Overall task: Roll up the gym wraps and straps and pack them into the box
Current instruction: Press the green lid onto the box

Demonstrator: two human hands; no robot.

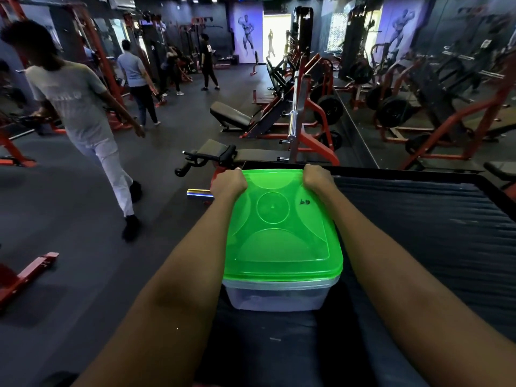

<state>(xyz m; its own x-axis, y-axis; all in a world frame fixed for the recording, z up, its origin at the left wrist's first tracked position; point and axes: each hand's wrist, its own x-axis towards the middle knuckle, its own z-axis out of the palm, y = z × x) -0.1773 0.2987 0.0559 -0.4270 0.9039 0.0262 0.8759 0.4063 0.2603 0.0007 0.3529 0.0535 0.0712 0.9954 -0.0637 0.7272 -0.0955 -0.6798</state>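
Observation:
A clear plastic box (275,297) with a bright green lid (282,233) sits in front of me on a black ribbed platform (418,219). My left hand (227,184) grips the lid's far left corner, fingers curled over the edge. At the far right corner my right hand (318,178) grips the lid the same way. Dark shapes show faintly through the box wall; no wraps or straps lie outside it.
A person in a grey shirt and white trousers (83,113) walks past on the left. Red-framed benches and a barbell rack (296,113) stand beyond the platform. A chrome bar end (198,193) pokes out left of the box. Several people stand farther back.

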